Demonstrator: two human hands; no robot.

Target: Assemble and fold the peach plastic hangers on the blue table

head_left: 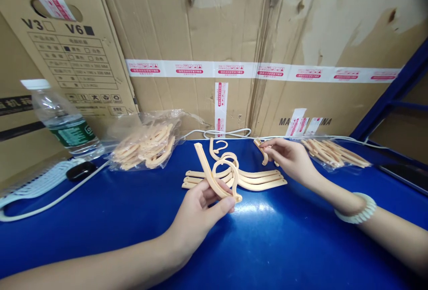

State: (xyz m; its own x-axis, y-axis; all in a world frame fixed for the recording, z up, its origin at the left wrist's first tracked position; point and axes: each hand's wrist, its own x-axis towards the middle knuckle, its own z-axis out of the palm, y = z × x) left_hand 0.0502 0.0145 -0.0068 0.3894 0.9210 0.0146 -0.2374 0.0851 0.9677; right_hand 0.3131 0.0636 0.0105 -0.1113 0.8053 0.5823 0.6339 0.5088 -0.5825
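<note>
My left hand (203, 212) is closed on a cream plastic hanger piece (207, 165), a long arm with a round hook joined at its lower end. It is held tilted above the table's middle. Just behind lie several hangers (261, 181) stacked with their arms spread to both sides, partly covered by the held piece. Farther back, my right hand (284, 154) pinches a short curved cream hanger arm (261, 153) near the table's back edge. Between the hands and the cardboard, a loose hanger arm (212, 148) lies beside a loose hook (221, 145).
A clear bag (147, 143) of cream pieces lies at left, by a water bottle (68, 125). Another bag (334, 152) lies at right, near a dark phone (406, 176). A white cable (63, 198) runs past a black object (81, 171). Cardboard (187, 98) walls the back.
</note>
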